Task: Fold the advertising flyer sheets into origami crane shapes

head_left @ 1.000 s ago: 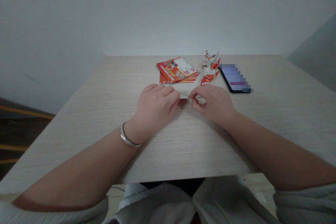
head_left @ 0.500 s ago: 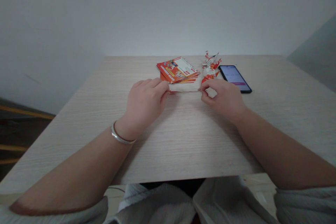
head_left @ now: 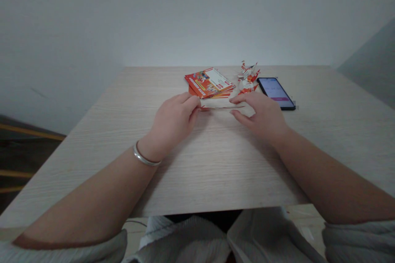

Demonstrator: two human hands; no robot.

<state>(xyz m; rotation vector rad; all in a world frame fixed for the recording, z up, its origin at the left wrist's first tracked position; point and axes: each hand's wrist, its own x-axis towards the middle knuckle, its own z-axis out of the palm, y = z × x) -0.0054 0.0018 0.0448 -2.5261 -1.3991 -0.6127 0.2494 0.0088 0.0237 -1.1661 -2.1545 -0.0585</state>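
Note:
A folded sheet of white paper (head_left: 219, 104) with red print lies flat near the middle of the wooden table (head_left: 200, 160). My left hand (head_left: 173, 120) pinches its left end, fingers closed, a silver bangle on the wrist. My right hand (head_left: 261, 115) rests on the sheet's right end, fingers curled over it, thumb stretched under the edge. Just beyond the sheet lies a small stack of red and orange leaflets (head_left: 210, 82).
Several folded paper figures (head_left: 247, 77) in red and white stand right of the leaflets. A black phone (head_left: 275, 92) with a lit screen lies to their right. A plain grey wall rises behind the table's far edge.
My hands drew apart from a tight pinch, spreading the sheet out wide between them. Since half a second ago the right hand shifted slightly left and flattened onto the paper.

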